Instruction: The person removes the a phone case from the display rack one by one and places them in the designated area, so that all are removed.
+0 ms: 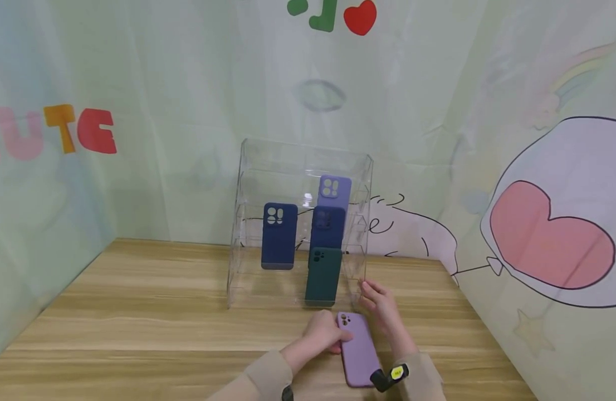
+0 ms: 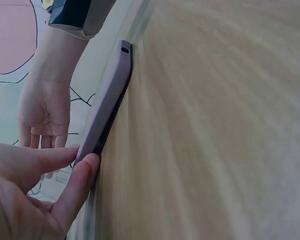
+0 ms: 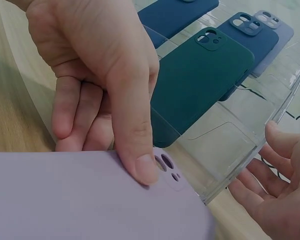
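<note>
A lilac phone case [image 1: 360, 356], with camera cutouts at its top corner, lies in front of a clear acrylic tiered rack [image 1: 370, 161]. My left hand [image 1: 319, 334] pinches the case's left edge beside the cutouts, thumb on its back and fingers at its underside. In the left wrist view the case [image 2: 107, 95] appears edge-on, tilted above the wood. My right hand [image 1: 383, 309] is beside the rack's lower right corner, its fingers loosely extended and holding nothing. Its fingertips are right at the rack's side panel in the right wrist view.
On the rack, a green case [image 1: 324, 278] stands lowest, a dark blue case [image 1: 329, 228] behind it and a light purple case [image 1: 340, 189] above. Another blue case [image 1: 279, 239] stands to their left. The wooden table [image 1: 137, 323] meets printed curtains [image 1: 177, 111] behind.
</note>
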Motion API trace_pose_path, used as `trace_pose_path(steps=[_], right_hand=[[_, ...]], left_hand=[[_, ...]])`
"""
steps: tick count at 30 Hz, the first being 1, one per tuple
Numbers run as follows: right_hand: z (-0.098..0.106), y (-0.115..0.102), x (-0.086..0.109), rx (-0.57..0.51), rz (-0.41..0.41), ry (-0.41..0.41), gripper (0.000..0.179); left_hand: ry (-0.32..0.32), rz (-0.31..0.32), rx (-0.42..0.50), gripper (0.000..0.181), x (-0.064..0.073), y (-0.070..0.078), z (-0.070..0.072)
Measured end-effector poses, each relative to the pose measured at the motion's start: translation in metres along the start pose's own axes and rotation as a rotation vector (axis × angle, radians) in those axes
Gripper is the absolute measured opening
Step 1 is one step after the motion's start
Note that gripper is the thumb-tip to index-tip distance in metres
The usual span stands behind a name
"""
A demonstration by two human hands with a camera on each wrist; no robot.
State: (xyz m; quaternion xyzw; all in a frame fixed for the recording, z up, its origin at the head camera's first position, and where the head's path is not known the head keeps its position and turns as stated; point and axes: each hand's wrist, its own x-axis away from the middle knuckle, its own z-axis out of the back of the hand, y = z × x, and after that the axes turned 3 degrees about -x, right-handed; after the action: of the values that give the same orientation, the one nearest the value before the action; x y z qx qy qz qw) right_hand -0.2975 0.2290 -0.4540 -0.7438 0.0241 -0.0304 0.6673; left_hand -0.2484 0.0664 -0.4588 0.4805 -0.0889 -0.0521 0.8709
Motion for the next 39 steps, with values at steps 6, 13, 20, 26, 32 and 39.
trace_pose_path(steps=[6, 13, 20, 26, 32, 39], right_hand=[[-0.001, 0.001, 0.001, 0.016, 0.003, 0.000, 0.045], [-0.001, -0.001, 0.001, 0.020, -0.002, 0.007, 0.046], [-0.002, -0.002, 0.001, 0.029, -0.003, -0.002, 0.045], [-0.002, -0.001, 0.001, 0.030, 0.011, 0.005, 0.045], [-0.001, -0.001, 0.003, 0.037, 0.018, 0.009, 0.046], [-0.001, -0.001, 0.004, 0.028, 0.010, 0.009, 0.045]], left_hand=[[0.001, -0.016, -0.017, 0.030, 0.001, -0.002, 0.001], [-0.006, -0.045, 0.023, 0.024, 0.003, -0.002, 0.004], [0.021, -0.125, 0.062, 0.017, 0.004, -0.005, 0.016], [0.084, -0.211, 0.115, 0.016, 0.001, -0.005, 0.034], [0.184, -0.328, 0.129, 0.017, -0.008, -0.004, 0.047], [0.293, -0.409, 0.246, 0.024, -0.017, -0.002, 0.061]])
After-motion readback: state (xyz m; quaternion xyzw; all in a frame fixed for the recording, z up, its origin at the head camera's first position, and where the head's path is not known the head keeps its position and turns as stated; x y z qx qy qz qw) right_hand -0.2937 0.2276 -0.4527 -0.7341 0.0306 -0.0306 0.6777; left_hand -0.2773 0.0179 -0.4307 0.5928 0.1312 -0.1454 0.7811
